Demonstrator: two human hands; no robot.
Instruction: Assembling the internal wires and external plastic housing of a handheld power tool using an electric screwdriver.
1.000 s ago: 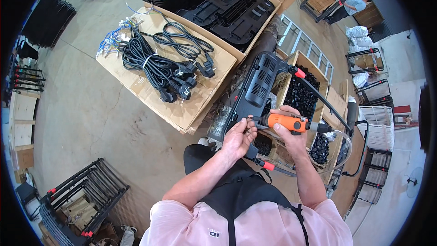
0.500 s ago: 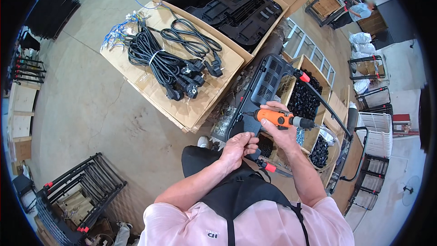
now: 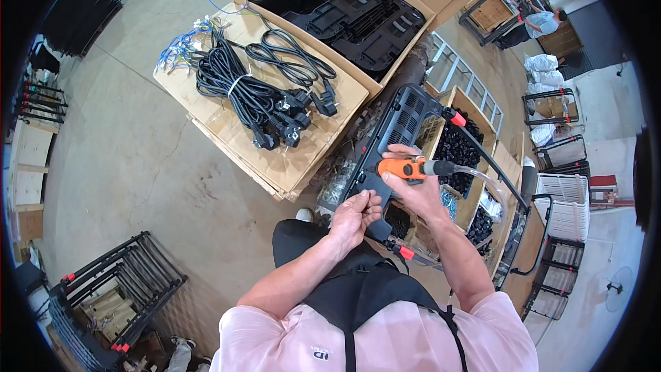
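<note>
My right hand is wrapped around an orange air screwdriver, whose clear hose curves away to the right. The tool lies nearly level, its tip pointing left over a black plastic housing with vent slots. Below the tip, near the housing's lower end, my left hand is closed with the fingertips pinched together; what they hold, if anything, is too small to make out. The housing sits across a black tubular frame with red pieces at its corners.
Beyond the housing stands a wooden bin of small black parts, with silver screws nearby. A bundle of black power cords lies on cardboard at left. An open carton holds black plastic panels. Another person stands far right.
My right hand and the screwdriver have shifted slightly left and up. My left hand has also moved a little up and left, its fingers still pinched.
</note>
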